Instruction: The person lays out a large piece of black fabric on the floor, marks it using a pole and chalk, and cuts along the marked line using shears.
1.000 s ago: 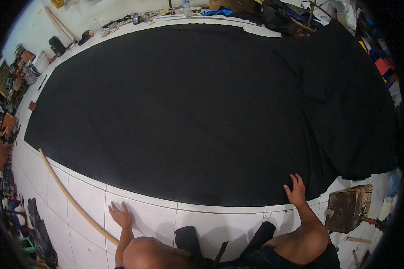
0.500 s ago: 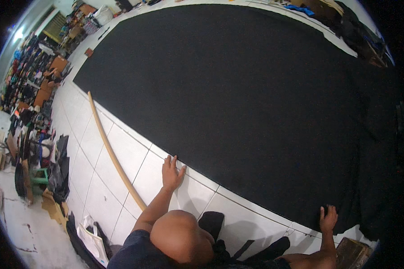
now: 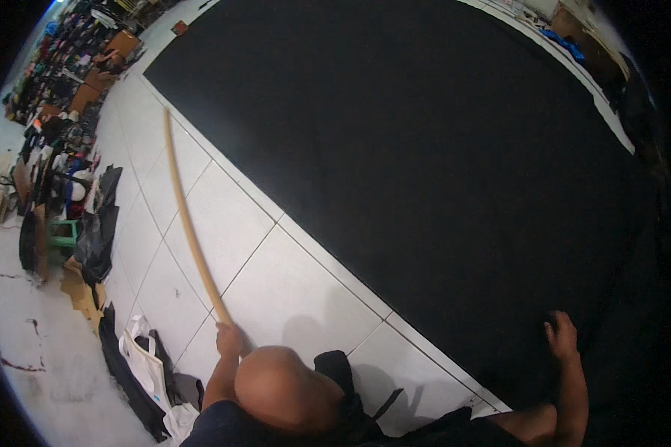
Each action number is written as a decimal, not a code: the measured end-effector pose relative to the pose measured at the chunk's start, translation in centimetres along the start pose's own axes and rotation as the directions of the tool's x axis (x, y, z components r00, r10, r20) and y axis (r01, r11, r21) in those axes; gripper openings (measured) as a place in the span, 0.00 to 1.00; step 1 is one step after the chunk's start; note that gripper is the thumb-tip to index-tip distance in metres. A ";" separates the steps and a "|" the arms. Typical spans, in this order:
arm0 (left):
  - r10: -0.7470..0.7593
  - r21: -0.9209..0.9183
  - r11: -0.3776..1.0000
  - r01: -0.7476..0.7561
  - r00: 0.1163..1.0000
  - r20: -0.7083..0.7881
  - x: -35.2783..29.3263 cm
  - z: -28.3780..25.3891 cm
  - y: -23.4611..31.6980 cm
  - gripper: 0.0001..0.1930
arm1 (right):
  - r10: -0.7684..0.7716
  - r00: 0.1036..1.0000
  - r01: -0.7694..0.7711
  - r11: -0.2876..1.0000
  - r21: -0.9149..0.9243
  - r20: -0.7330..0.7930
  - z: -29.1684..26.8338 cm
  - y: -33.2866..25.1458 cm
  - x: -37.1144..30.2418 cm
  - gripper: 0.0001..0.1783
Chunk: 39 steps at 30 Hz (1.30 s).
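A large sheet of black fabric (image 3: 395,164) lies spread over the tiled floor. A long, thin wooden stick (image 3: 183,212) rests on the white tiles to its left, seeming curved in this lens. My left hand (image 3: 230,340) is closed around the stick's near end, its fingers partly hidden. Over at the right, my right hand (image 3: 563,337) lies on the fabric near its close edge, thumb apart from the fingers and nothing held.
White floor tiles (image 3: 306,276) border the fabric. A bent bare knee (image 3: 282,387) is close in front. Along the left stand a green stool (image 3: 64,233), black plastic (image 3: 97,242), a white bag (image 3: 143,365) and a heap of mixed goods (image 3: 60,82).
My left hand has left the fabric's edge, moved back and taken hold of the wooden stick. My right hand stays on the fabric. The view has shifted.
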<state>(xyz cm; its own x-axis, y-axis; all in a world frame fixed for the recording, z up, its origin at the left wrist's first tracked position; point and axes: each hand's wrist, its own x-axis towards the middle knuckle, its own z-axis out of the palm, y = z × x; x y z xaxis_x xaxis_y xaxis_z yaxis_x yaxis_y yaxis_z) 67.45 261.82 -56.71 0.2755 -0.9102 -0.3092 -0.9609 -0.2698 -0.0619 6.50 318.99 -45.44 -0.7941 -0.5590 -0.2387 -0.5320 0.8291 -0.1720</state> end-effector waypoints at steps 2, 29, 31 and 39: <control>-0.069 -0.006 0.998 0.069 0.998 0.009 -0.3 -0.1 -3.3 0.21 | 0.017 0.994 -0.014 0.999 -0.038 0.105 -3.6 -5.3 1.5 0.15; -0.135 -0.118 0.989 0.094 0.903 -0.409 25.5 -4.7 7.4 0.27 | -0.721 0.665 0.734 0.679 0.013 0.194 7.3 -84.9 35.0 0.14; -0.149 -0.134 0.985 0.107 0.919 -0.365 25.6 -4.9 7.4 0.27 | -0.686 0.711 0.687 0.724 0.056 0.151 10.7 -90.5 37.1 0.15; -0.152 -0.139 0.984 0.112 0.936 -0.317 26.1 -4.9 7.2 0.28 | -0.636 0.772 0.630 0.762 -0.153 0.010 19.4 -102.1 41.9 0.11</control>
<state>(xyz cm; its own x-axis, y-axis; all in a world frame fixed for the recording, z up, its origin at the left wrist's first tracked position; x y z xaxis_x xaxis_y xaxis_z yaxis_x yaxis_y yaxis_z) 67.83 234.52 -60.57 0.4124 -0.9108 0.0205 -0.9107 -0.4115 0.0361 33.24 210.78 -56.41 -0.2713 -0.9588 -0.0848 -0.9502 0.2808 -0.1353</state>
